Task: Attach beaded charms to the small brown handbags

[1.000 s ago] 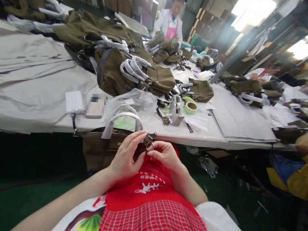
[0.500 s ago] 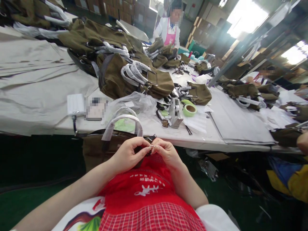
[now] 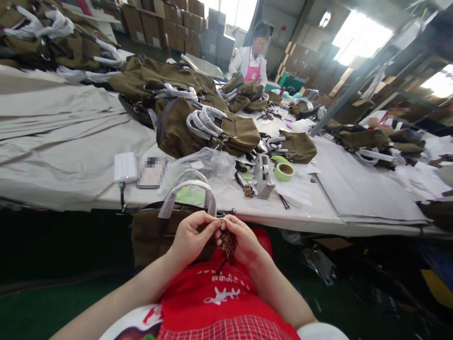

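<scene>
1. Head view: Since a second ago, the person's left hand and right hand have drawn fingertip to fingertip, and a dark patterned ornament has come into sight beneath them.
2. Head view, surface: the pale worktop carries heaped olive-brown bags, a clear plastic sheet, a grey dispenser, a green tape roll and a white box with a cable.
3. Head view, room: a co-worker in a pink apron stands across the worktop; cardboard boxes are stacked behind, and bright windows light the upper right.
4. Head view, ornament: it hangs in front of the red apron, against the right hand's fingers. Its long axis runs nearly upright, dark strands pointing down and slightly left.
5. Head view, hands: both pinch at a thin metal ring above the ornament. An upright brown bag stands just beyond the left hand.
</scene>
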Motion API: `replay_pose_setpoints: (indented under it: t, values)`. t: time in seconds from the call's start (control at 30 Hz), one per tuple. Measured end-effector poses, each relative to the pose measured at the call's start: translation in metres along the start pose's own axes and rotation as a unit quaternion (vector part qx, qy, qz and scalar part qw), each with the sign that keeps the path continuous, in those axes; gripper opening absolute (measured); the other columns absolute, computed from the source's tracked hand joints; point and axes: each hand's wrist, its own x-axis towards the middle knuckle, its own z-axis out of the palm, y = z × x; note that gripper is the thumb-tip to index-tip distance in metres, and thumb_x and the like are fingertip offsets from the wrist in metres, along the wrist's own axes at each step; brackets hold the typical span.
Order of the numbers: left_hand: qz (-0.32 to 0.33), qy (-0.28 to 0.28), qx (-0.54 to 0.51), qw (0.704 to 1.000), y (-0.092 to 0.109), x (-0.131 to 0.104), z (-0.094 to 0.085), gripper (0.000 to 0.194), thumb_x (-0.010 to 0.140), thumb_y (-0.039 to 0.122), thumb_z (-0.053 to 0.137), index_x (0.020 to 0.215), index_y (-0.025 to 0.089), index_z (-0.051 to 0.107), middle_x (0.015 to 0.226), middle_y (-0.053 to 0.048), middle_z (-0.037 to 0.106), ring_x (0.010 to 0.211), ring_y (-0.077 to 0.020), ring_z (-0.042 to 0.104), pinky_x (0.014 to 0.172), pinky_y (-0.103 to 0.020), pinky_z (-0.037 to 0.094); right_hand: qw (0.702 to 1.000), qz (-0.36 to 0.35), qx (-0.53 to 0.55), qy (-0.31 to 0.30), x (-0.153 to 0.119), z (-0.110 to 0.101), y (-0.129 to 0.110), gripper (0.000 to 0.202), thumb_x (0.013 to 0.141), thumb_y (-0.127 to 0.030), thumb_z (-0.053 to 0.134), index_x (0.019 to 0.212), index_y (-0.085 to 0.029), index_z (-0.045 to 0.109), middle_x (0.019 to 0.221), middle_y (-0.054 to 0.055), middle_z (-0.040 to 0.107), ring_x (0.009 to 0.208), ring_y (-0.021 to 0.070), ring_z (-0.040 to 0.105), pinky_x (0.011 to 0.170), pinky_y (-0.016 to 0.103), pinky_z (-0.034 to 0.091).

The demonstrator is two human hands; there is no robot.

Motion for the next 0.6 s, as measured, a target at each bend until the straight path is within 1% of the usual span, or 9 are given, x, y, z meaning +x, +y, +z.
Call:
replay_pose_setpoints:
  t: [0.07, 0.13, 0.17, 0.2, 0.23, 0.33, 0.4, 0.5, 0.6]
  values:
    - [0.051, 0.061, 0.137, 0.987, -0.012, 0.008, -0.009, 0.027, 0.090, 0.040, 0.054, 0.091, 0.017, 0.068, 0.084, -0.007, 0.067, 0.079, -0.0198, 0.064, 0.075, -0.033, 0.053, 1.000, -0.007, -0.008, 0.010, 0.001, 0.000, 0.000, 0.020, 0.080, -0.033, 0.071, 0.077, -0.016, 0.060, 0.071, 0.002, 0.064, 0.058, 0.0100, 0.058, 0.057, 0.019, 0.046]
    - [0.057, 0.123, 0.266, 0.954, -0.025, 0.020, -0.018, 0.032, 0.086, 0.042, 0.057, 0.101, 0.015, 0.066, 0.096, -0.011, 0.066, 0.089, -0.0237, 0.061, 0.081, -0.036, 0.050, 0.999, -0.015, -0.020, 0.026, 0.003, -0.001, 0.001, 0.020, 0.079, -0.031, 0.071, 0.074, -0.016, 0.060, 0.070, 0.001, 0.062, 0.057, 0.0089, 0.055, 0.057, 0.018, 0.044]
    - [0.046, 0.128, 0.316, 0.939, -0.031, 0.027, -0.021, 0.036, 0.083, 0.044, 0.061, 0.102, 0.015, 0.066, 0.097, -0.011, 0.065, 0.090, -0.0254, 0.060, 0.081, -0.038, 0.049, 0.999, -0.016, -0.027, 0.034, 0.004, -0.002, 0.001, 0.020, 0.078, -0.031, 0.071, 0.073, -0.016, 0.059, 0.069, 0.001, 0.061, 0.056, 0.0086, 0.054, 0.056, 0.018, 0.043]
    - [0.031, 0.111, 0.353, 0.929, -0.036, 0.034, -0.024, 0.037, 0.079, 0.046, 0.065, 0.099, 0.015, 0.066, 0.094, -0.011, 0.065, 0.088, -0.0265, 0.060, 0.081, -0.039, 0.048, 0.998, -0.016, -0.033, 0.041, 0.006, -0.003, 0.002, 0.020, 0.078, -0.031, 0.071, 0.072, -0.016, 0.059, 0.068, 0.000, 0.061, 0.056, 0.0085, 0.053, 0.055, 0.018, 0.042]
    - [0.014, 0.075, 0.371, 0.926, -0.039, 0.041, -0.025, 0.035, 0.074, 0.046, 0.068, 0.092, 0.016, 0.068, 0.089, -0.010, 0.064, 0.086, -0.0271, 0.059, 0.080, -0.039, 0.047, 0.998, -0.015, -0.038, 0.047, 0.007, -0.004, 0.003, 0.020, 0.077, -0.031, 0.070, 0.071, -0.016, 0.059, 0.067, 0.000, 0.061, 0.055, 0.0085, 0.053, 0.055, 0.018, 0.042]
    - [-0.022, -0.048, 0.323, 0.945, -0.045, 0.059, -0.024, 0.022, 0.063, 0.038, 0.074, 0.067, 0.019, 0.064, 0.073, -0.005, 0.061, 0.077, -0.0253, 0.058, 0.073, -0.036, 0.045, 0.997, 0.000, -0.046, 0.056, 0.013, -0.005, 0.009, 0.021, 0.075, -0.034, 0.068, 0.070, -0.016, 0.057, 0.065, 0.001, 0.060, 0.053, 0.0096, 0.052, 0.052, 0.020, 0.040]
    - [-0.034, -0.098, 0.267, 0.958, -0.046, 0.067, -0.020, 0.018, 0.061, 0.034, 0.071, 0.062, 0.020, 0.060, 0.068, -0.002, 0.059, 0.069, -0.0215, 0.058, 0.066, -0.032, 0.044, 0.997, 0.014, -0.044, 0.060, 0.016, -0.005, 0.015, 0.023, 0.074, -0.036, 0.068, 0.069, -0.017, 0.056, 0.063, 0.001, 0.060, 0.051, 0.0100, 0.051, 0.049, 0.020, 0.039]
    - [-0.046, -0.118, 0.194, 0.973, -0.047, 0.077, -0.016, 0.019, 0.069, 0.038, 0.062, 0.072, 0.020, 0.060, 0.071, -0.001, 0.064, 0.067, -0.0191, 0.061, 0.063, -0.029, 0.047, 0.996, 0.042, -0.044, 0.066, 0.018, -0.004, 0.023, 0.024, 0.072, -0.037, 0.067, 0.068, -0.017, 0.055, 0.061, 0.001, 0.061, 0.049, 0.0099, 0.050, 0.047, 0.020, 0.038]
    - [-0.068, -0.118, 0.078, 0.988, -0.048, 0.082, -0.016, 0.028, 0.072, 0.046, 0.060, 0.081, 0.019, 0.056, 0.076, -0.003, 0.068, 0.075, -0.0213, 0.066, 0.068, -0.032, 0.052, 0.994, 0.073, -0.041, 0.076, 0.022, -0.005, 0.031, 0.023, 0.071, -0.036, 0.067, 0.069, -0.016, 0.055, 0.060, 0.001, 0.061, 0.049, 0.0097, 0.051, 0.047, 0.020, 0.039]
